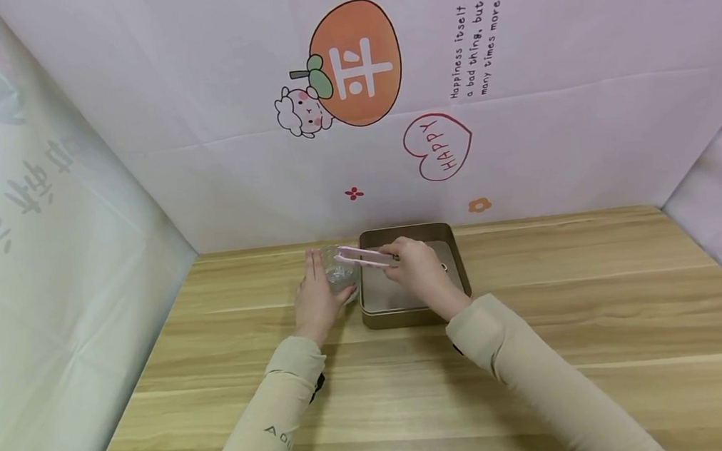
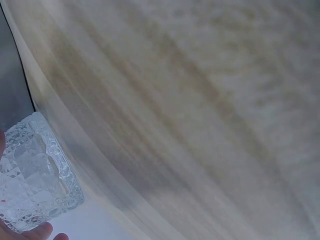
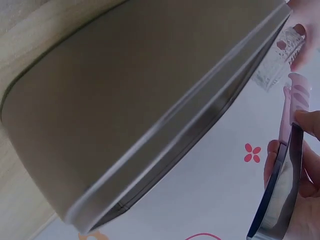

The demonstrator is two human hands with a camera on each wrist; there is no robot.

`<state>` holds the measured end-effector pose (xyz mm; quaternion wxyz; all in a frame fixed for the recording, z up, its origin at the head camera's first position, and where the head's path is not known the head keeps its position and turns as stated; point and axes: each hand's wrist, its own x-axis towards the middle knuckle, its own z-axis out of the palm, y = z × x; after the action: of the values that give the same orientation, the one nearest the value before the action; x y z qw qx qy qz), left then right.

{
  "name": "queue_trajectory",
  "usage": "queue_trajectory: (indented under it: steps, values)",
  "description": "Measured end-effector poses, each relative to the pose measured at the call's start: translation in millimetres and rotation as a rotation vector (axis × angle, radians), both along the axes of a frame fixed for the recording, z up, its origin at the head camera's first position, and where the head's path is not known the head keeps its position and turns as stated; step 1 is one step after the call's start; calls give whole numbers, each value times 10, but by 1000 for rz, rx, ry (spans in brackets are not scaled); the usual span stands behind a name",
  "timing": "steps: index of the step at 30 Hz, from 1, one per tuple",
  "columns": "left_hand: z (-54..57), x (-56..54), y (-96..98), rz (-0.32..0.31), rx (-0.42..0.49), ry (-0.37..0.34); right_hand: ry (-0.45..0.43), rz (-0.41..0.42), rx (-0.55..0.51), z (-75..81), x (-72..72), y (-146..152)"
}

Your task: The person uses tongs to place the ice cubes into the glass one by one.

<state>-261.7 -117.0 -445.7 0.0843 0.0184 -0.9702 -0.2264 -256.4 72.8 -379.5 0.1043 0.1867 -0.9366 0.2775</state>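
A clear glass (image 1: 340,276) with a cut pattern stands left of a metal tin (image 1: 408,317). My left hand (image 1: 318,299) holds it from the left, thumb on the near side. In the left wrist view, clear faceted shapes show inside the glass (image 2: 32,175); whether they are loose pieces is unclear. My right hand (image 1: 422,272), above the tin, grips tongs (image 1: 370,256) with pink ends and, in the right wrist view, a metal handle. The tongs' pink ends (image 3: 299,95) point left, over the glass's rim. Whether anything is between them is hidden.
The open tin has raised walls and stands near the back edge of the wooden table (image 1: 376,396). A white printed cloth (image 1: 229,122) hangs right behind it. Another white cloth (image 1: 28,247) borders the table's left side. A small shiny loop (image 1: 444,267) shows beside the right hand.
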Motion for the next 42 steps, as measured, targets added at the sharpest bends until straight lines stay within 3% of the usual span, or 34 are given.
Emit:
queue_trajectory:
  steps: [18, 42]
  values:
    - [5, -2, 9, -9, -31, 13, 0, 6, 29, -83, 11, -34]
    - [15, -2, 5, -3, 5, 0, -45, -21, 10, -108, -4, -43]
